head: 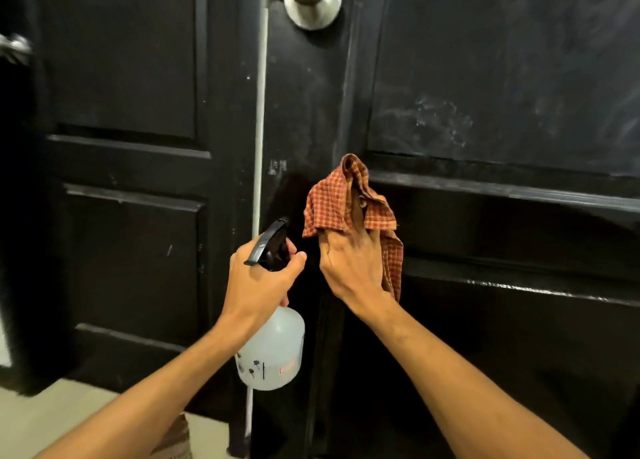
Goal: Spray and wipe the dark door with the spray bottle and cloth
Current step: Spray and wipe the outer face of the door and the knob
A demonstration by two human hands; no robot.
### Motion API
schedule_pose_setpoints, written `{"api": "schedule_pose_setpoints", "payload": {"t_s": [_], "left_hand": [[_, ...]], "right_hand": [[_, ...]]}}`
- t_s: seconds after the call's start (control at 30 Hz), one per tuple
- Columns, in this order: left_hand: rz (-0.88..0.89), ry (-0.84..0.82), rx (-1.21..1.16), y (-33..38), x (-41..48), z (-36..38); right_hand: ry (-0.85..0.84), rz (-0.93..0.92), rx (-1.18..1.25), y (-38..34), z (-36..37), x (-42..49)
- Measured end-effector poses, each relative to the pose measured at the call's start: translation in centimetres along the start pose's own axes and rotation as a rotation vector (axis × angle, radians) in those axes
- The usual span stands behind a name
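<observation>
**Current state.** I am monitoring through the head view. The left hand is gripping the spray bottle at its neck. Its fingers are clamping round the black trigger head, which is pointing up toward the door. The translucent bottle body is hanging below the hand, in front of the door's edge. The right hand is holding the cloth bunched over its fingers. These are mostly hidden under the fabric, so I cannot tell exactly how they are closing on it. The cloth is sitting level with the door's middle rail, below the door knob. I cannot tell whether it is touching the paint.

**Handling.** I am judging the bottle to be rigid plastic and light to moderate in weight, its fill level being unreadable. The neck under the trigger is the correct hold, since the smooth body may be slipping when wet. The cloth is soft, limp and light. I am advising a flat palm behind it, with loose corners gathered in. The upper panel is showing pale smears and looks like the area needing spray.
</observation>
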State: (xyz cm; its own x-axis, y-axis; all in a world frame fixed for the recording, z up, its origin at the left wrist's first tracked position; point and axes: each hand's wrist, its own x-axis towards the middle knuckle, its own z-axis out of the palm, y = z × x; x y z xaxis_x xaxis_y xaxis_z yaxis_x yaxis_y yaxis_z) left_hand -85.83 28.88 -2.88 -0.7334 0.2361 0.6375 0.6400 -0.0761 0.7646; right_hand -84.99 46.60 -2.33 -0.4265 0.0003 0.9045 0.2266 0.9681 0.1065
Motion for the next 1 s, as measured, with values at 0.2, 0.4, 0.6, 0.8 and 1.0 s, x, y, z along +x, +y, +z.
{"api": "schedule_pose_setpoints", "payload": {"t_s": [0.2, 0.4, 0.6, 0.8, 1.0], "left_hand": [[-0.038, 0.085, 0.017, -1.7, 1.2, -4.8], [-0.052, 0.115, 0.017, -1.8, 0.6, -6.8], [-0.011, 0.108, 0.037, -0.1, 1.1, -6.1], [0.017, 0.081, -0.027, 1.2, 1.0, -2.0], [0.053, -0.089, -0.084, 3.7, 0.2, 5.5]], "right_hand": [[-0.127, -0.299, -0.095, -4.8, 1.8, 3.1], [-0.373, -0.738, -0.195, -4.1, 3.5, -0.5], [-0.059, -0.469, -0.207, -3.6, 0.1, 9.2], [-0.047, -0.462, -0.140, 0.6, -1.0, 3.1], [-0.099, -0.105, -0.102, 11.6, -5.0, -1.1]]}}
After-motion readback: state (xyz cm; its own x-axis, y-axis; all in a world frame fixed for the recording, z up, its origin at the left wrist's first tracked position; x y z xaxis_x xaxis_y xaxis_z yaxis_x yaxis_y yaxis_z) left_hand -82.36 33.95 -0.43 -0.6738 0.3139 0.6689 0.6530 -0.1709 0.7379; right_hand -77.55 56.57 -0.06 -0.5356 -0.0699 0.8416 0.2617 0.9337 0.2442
